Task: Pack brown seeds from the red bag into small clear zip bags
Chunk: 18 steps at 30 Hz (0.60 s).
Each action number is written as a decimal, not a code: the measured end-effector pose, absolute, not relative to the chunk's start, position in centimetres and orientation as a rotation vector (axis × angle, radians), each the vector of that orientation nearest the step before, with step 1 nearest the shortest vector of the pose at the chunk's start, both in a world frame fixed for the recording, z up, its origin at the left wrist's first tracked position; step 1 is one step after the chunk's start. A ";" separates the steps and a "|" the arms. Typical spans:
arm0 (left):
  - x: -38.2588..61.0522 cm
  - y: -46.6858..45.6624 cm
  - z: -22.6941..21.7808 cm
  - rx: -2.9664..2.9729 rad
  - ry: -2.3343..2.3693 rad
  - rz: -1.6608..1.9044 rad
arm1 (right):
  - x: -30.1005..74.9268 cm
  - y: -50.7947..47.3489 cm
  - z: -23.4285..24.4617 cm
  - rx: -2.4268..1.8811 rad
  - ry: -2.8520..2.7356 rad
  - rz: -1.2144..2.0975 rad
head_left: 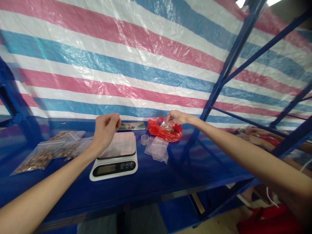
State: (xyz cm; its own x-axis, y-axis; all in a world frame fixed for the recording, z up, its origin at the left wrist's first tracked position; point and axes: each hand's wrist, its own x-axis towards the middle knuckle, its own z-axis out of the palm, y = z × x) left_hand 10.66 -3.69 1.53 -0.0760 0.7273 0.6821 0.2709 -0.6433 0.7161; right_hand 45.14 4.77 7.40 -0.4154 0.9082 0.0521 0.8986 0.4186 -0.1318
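The right hand [175, 117] pinches a small clear bag [165, 125] just below its fingers over the red bag [164, 130]; the left hand [105, 130], loosely curled and empty, hovers above the scale [114, 156], farther off

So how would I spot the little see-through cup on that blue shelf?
Start at the white kitchen scale in the middle of the blue shelf. Just off its far right corner, before the red bag, stands the small clear cup. Unlike the limp empty clear bags beside it, it is round and rigid.
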 end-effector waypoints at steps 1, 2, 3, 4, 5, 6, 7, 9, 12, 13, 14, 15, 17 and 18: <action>10.7 -3.7 1.5 1.862 1.055 1.762 | 45.1 4.8 7.5 -1.644 -2.539 0.110; 10.7 -3.8 1.5 1.879 1.034 1.750 | 45.1 4.9 7.7 -1.655 -2.522 0.080; 10.7 -3.8 1.5 1.896 1.015 1.739 | 45.1 5.0 7.8 -1.665 -2.504 0.050; 10.6 -3.8 1.4 1.911 0.999 1.731 | 45.1 5.1 7.9 -1.674 -2.490 0.026; 10.6 -3.8 1.4 1.923 0.987 1.724 | 45.1 5.2 8.0 -1.682 -2.482 0.014; 10.5 -3.7 1.3 1.931 0.979 1.720 | 45.2 5.4 8.1 -1.689 -2.480 0.013; 10.5 -3.7 1.3 1.937 0.976 1.716 | 45.2 5.5 8.2 -1.695 -2.482 0.020; 10.3 -3.6 1.2 1.946 0.965 1.708 | 45.3 5.8 8.2 -1.708 -2.483 0.034; 10.2 -3.5 1.1 1.956 0.944 1.689 | 45.4 6.3 8.2 -1.740 -2.464 0.019; 10.1 -3.5 1.1 1.957 0.944 1.676 | 45.5 6.5 8.2 -1.749 -2.457 0.010; 10.2 -3.6 1.2 1.956 0.948 1.663 | 45.6 6.6 8.2 -1.756 -2.451 0.004; 10.2 -3.6 1.2 1.954 0.952 1.653 | 45.6 6.8 8.2 -1.760 -2.448 0.003; 10.3 -3.7 1.3 1.951 0.950 1.644 | 45.8 7.0 8.4 -1.758 -2.449 0.017; 10.3 -3.8 1.3 1.951 0.944 1.647 | 45.9 7.0 8.5 -1.751 -2.455 0.033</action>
State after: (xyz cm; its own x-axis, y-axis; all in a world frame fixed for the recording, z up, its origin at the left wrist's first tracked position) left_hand 10.30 -3.78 1.29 0.0699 0.7220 0.6884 0.2291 -0.6832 0.6934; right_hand 45.89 7.04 8.51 -0.3204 0.9431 0.0891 0.9403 0.3280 -0.0907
